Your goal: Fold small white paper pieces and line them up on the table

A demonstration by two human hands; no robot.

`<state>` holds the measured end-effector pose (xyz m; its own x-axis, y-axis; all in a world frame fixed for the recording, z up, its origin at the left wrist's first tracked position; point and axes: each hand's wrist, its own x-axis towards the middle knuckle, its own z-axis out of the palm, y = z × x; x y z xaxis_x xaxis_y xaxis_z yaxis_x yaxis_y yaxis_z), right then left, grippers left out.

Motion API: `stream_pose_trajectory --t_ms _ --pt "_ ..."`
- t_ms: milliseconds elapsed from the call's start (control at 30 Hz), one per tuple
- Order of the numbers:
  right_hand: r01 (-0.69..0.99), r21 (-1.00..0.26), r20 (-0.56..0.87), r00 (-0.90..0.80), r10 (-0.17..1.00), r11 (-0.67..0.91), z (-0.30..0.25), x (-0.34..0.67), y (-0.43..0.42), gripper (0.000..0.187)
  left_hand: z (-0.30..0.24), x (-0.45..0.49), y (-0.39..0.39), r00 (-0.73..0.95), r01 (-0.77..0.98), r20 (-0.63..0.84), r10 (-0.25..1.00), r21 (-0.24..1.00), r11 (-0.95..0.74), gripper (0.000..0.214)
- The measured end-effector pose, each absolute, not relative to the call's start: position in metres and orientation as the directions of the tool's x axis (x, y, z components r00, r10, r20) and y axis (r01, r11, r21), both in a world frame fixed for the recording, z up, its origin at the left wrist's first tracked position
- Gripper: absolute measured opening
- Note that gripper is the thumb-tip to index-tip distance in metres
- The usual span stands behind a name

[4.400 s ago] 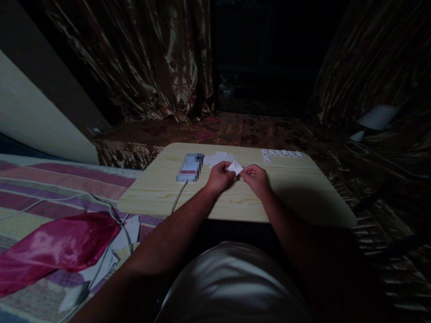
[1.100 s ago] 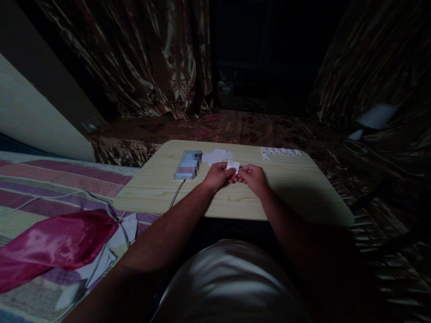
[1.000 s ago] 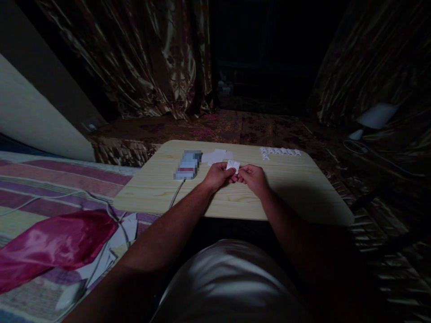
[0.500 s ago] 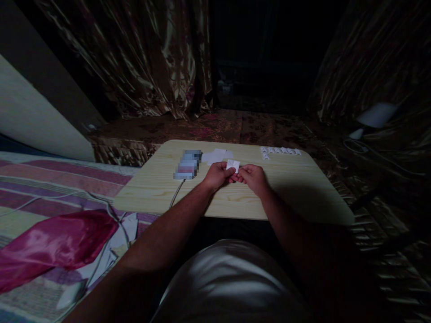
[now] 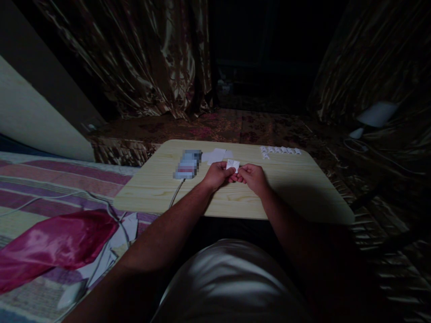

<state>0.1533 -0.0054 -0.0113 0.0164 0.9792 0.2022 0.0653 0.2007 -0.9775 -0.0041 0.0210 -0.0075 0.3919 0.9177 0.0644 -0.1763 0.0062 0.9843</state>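
My left hand (image 5: 217, 176) and my right hand (image 5: 254, 178) meet over the middle of a pale wooden table (image 5: 151, 193). Both pinch a small folded white paper piece (image 5: 233, 165) between their fingertips, just above the tabletop. A loose pile of white paper squares (image 5: 215, 155) lies just beyond my left hand. A row of several small folded white pieces (image 5: 279, 151) sits along the far right edge of the table.
A blurred flat device (image 5: 187, 165) with a cable (image 5: 175, 196) lies left of the paper pile. A striped bedspread (image 5: 50, 188) with a shiny pink bag (image 5: 50, 244) and paper scraps is at the left. Dark curtains hang behind. A white lamp (image 5: 373, 114) stands at the right.
The paper piece looks smaller and more folded than at the start, and the hands sit closer together. Over the last second nothing has visibly moved.
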Motion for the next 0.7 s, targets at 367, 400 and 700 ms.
stream_pose_trajectory --t_ms 367,400,700 --pt "0.084 -0.975 0.205 0.008 0.979 0.204 -0.0125 0.1539 -0.0045 0.023 -0.0039 -0.0033 0.0191 0.383 -0.169 0.040 0.923 0.985 0.027 0.034" --pt "0.083 -0.975 0.206 0.005 0.978 0.205 -0.0123 0.1539 -0.0047 0.023 -0.0040 -0.0032 0.0189 0.380 -0.168 0.040 0.924 0.985 0.027 0.034" --pt "0.074 -0.974 0.215 -0.010 0.977 0.215 -0.0132 0.1544 -0.0049 0.023 -0.0047 -0.0035 0.0193 0.386 -0.169 0.053 0.921 0.986 0.014 0.036"
